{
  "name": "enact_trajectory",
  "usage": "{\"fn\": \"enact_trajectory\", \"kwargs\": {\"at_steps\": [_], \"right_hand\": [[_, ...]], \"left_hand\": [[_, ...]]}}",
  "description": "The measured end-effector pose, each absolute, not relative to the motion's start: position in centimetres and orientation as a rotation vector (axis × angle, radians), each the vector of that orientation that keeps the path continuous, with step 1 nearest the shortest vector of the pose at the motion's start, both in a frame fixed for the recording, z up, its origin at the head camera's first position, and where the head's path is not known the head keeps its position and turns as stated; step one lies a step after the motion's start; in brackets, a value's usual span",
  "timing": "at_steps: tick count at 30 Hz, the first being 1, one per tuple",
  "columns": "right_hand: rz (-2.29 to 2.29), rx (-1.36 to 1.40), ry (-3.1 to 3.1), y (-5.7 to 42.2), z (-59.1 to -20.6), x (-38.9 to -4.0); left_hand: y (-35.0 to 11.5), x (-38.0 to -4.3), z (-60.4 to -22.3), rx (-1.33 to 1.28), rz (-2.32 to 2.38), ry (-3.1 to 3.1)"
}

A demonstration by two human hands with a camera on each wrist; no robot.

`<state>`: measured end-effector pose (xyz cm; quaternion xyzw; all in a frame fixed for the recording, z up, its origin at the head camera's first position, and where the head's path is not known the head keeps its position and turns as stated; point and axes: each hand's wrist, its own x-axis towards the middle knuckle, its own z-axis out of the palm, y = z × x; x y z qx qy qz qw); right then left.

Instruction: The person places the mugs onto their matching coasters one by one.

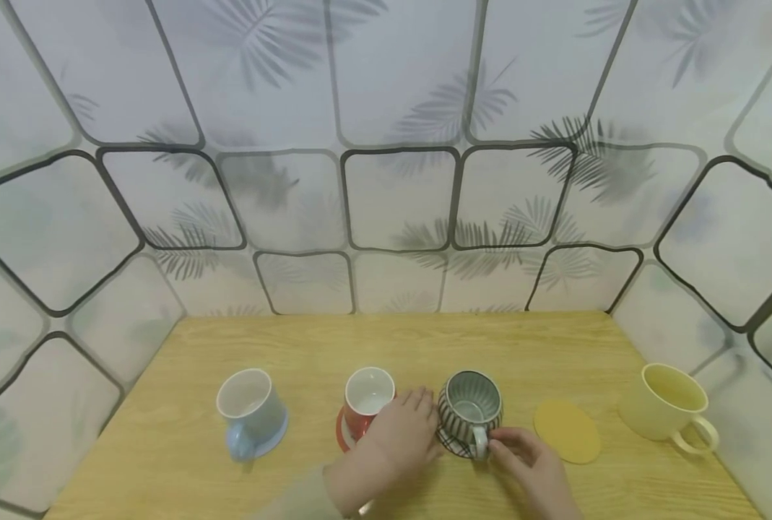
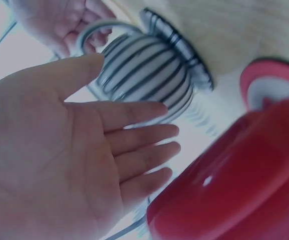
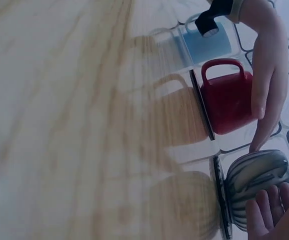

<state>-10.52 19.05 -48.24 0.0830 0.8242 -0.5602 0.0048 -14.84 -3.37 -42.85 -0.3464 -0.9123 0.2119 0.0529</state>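
A grey striped mug (image 1: 470, 404) stands on a plaid coaster (image 1: 453, 445), its handle towards me. My right hand (image 1: 531, 466) is at that handle, thumb and fingertips close beside it; in the right wrist view its fingers (image 3: 270, 205) extend loosely in front of the mug. My left hand (image 1: 406, 427) reaches between the striped mug and a red mug (image 1: 357, 419). Its fingers are nearly straight, and in the left wrist view the palm (image 2: 49, 160) shows with nothing in it. The red mug sits on a red-rimmed coaster (image 1: 342, 431), partly hidden by my left hand.
On the left a light blue mug (image 1: 258, 412) stands on a blue coaster (image 1: 279, 433). A yellow coaster (image 1: 567, 431) lies right of my right hand, and a yellow mug (image 1: 652, 412) stands beyond it on the bare wooden table (image 1: 308, 347). Patterned walls (image 1: 398, 202) border the table.
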Motion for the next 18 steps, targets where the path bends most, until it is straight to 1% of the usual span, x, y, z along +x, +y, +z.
{"fn": "enact_trajectory", "kwargs": {"at_steps": [7, 13, 18], "right_hand": [[-1.814, 0.162, 2.672, 19.9, -48.0, -10.6], [-1.872, 0.19, 2.592, 20.6, -47.0, -10.7], [-1.882, 0.216, 2.56, 21.5, -46.4, -11.0]], "left_hand": [[-4.0, -14.8, -40.9, -1.148, 0.645, -2.694], [-4.1, -14.5, -39.5, -1.186, 0.596, -2.663], [-4.1, -14.6, -39.4, -1.199, 0.544, -2.629]]}}
